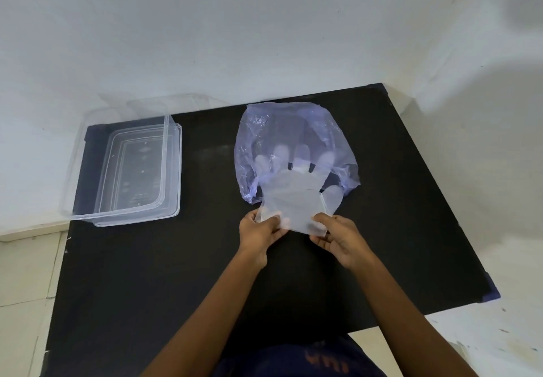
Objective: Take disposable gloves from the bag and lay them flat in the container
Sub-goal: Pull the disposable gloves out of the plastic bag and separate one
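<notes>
A person's left hand and right hand each pinched a near corner of a clear disposable glove over a black table, thumbs on top and fingers curled beneath the cuff. The glove lay stretched between the two hands with its long axis running from near to far, cuff toward the person and fingertips pointing away, toward the white wall. Its finger end was inside the mouth of a thin bluish plastic bag, which lay crumpled on the table at right of centre, its opening facing the person; the glove's thumb stuck out to the right by the bag's near edge. Well apart to the left sat a clear rectangular container, open, its long side also running near to far, partly overhanging the table's left edge. Its bottom showed only the dark table through it. A dark garment showed at the near edge.
</notes>
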